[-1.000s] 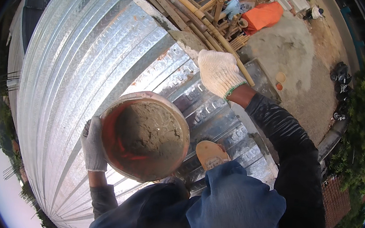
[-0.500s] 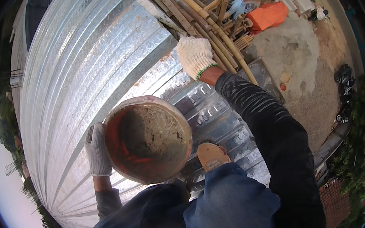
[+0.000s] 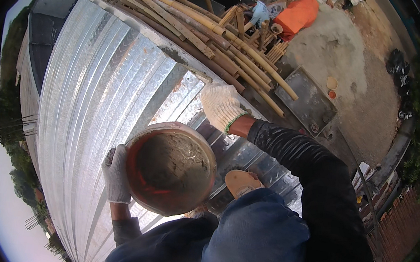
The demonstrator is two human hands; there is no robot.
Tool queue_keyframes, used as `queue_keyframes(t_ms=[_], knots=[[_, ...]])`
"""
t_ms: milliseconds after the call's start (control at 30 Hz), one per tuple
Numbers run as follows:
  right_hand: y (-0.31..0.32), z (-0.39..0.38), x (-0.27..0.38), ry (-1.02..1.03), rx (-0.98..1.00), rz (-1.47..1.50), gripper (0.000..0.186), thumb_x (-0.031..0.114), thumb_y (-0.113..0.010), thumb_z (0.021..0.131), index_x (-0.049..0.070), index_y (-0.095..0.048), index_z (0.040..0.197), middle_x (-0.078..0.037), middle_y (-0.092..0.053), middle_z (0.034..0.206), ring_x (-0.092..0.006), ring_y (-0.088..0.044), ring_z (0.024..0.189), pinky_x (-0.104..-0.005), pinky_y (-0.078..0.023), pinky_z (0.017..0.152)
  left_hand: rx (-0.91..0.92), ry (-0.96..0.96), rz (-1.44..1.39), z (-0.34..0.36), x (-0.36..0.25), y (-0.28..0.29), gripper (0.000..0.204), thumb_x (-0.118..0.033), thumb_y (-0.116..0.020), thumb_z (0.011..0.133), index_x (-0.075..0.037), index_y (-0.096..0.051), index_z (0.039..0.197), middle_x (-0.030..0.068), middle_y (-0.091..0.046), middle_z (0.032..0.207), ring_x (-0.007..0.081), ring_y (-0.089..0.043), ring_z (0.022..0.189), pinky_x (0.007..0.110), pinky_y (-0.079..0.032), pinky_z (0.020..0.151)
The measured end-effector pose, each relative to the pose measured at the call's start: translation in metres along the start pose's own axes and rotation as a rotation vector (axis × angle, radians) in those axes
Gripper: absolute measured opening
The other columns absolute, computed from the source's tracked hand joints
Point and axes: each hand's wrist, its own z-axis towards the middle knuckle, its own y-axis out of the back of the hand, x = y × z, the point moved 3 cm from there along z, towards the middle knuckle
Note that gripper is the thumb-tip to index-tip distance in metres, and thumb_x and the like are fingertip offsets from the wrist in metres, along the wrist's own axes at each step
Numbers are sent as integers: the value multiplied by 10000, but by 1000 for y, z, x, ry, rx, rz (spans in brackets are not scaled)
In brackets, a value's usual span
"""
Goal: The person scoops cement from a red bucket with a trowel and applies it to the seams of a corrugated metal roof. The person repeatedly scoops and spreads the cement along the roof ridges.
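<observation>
My left hand, in a pale knit glove, is closed on the left side of a round bucket with a reddish inner wall. Wet grey mortar fills its lower part, and the bucket is tilted so its mouth faces up toward me. Farther off, my right hand, in a cream glove with a green cuff edge, is curled at the rim of the ribbed metal decking. Its fingertips are turned away, so whatever lies in them is hidden. A narrow mortar-smeared strip ends right beside it.
Bamboo poles and timber lie beyond the decking's edge. Below are a grey mixing trough, an orange tarp and a person in light blue. My shoe stands on the decking. Black bags sit at the far right.
The view has shifted, bringing more of the poles and trough into sight. My right hand sits lower in the picture, slightly closer to the bucket. My left hand keeps its hold.
</observation>
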Motion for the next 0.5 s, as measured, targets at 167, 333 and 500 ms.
queue_keyframes(t_ms=[167, 333, 500], knots=[[14, -11, -33, -68, -61, 218, 215, 184, -764, 884, 7, -728, 1001, -167, -771, 830, -337, -804, 769, -463, -624, 625, -43, -10, 46, -11, -8, -10, 255, -237, -686, 1117, -30, -771, 995, -1, -735, 910, 76, -631, 784, 272, -535, 729], [11, 36, -53, -93, -166, 249, 178, 209, -731, 943, 49, -733, 1020, -162, -784, 889, -350, -802, 865, -462, -638, 732, -49, -18, 95, -12, -7, -12, 256, -243, -700, 1112, -29, -769, 991, -1, -730, 906, 77, -630, 785, 268, -533, 720], [12, 76, -64, -13, -195, 100, 129, 202, -740, 944, 89, -747, 1008, -125, -794, 947, -320, -801, 944, -453, -630, 767, -66, -12, 49, -13, -6, -15, 271, -252, -702, 1116, -29, -763, 975, -5, -718, 892, 73, -618, 778, 266, -526, 710]])
